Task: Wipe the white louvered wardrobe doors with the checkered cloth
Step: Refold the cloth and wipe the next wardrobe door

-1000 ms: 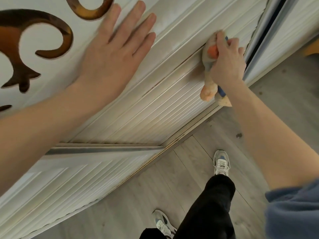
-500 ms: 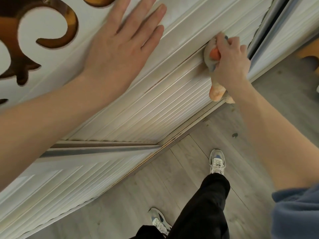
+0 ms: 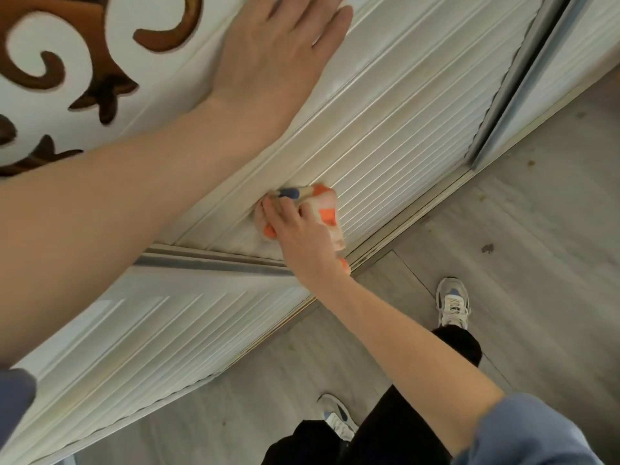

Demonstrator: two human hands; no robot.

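The white louvered wardrobe door (image 3: 396, 156) runs diagonally across the view, slats down to the floor rail. My right hand (image 3: 298, 233) is closed on the checkered cloth (image 3: 325, 209), a bunched orange, white and blue rag, and presses it against the lower slats near the door's left edge. My left hand (image 3: 271, 58) lies flat with fingers spread on the door's upper rail, holding nothing. A second louvered door (image 3: 141, 333) sits to the left and lower in view.
A white panel with brown scroll cut-outs (image 3: 67, 62) is at the top left. A third door (image 3: 570, 62) and a grey frame strip (image 3: 503, 95) lie to the right. Grey wood floor (image 3: 503, 246), my two sneakers (image 3: 453, 303) and dark trousers are below.
My right hand has swept the cloth along the slats from the door's right edge toward its left, lower part. My left hand stays flat on the upper rail.
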